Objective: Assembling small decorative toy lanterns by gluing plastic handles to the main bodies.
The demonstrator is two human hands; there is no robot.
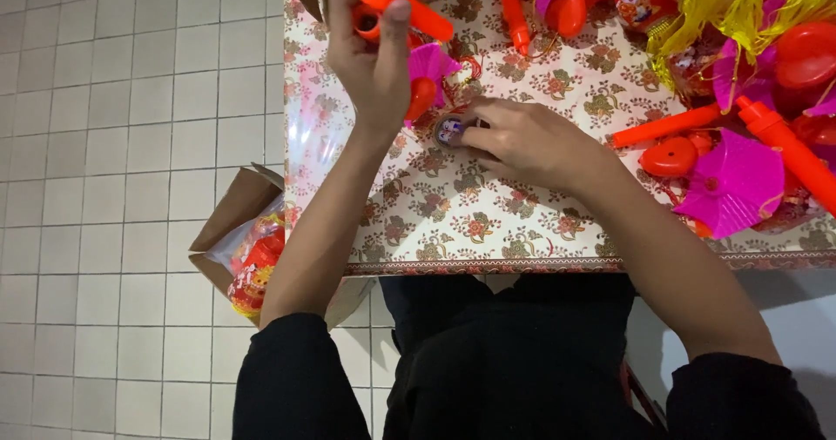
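My left hand (370,57) is raised above the table and grips an orange plastic tube (405,6) that sticks out to the right. Just below it a pink fan-shaped piece (428,64) with a red part lies on the flowered tablecloth (470,214). My right hand (522,140) rests on the cloth with its fingertips closed on a small round disc (449,130) with a printed picture.
A heap of orange tubes (666,127), red heart-shaped pieces (669,156), pink fans (736,183) and yellow tassels (723,5) fills the table's right and far side. An open cardboard box (239,231) with red packets stands on the tiled floor at the left.
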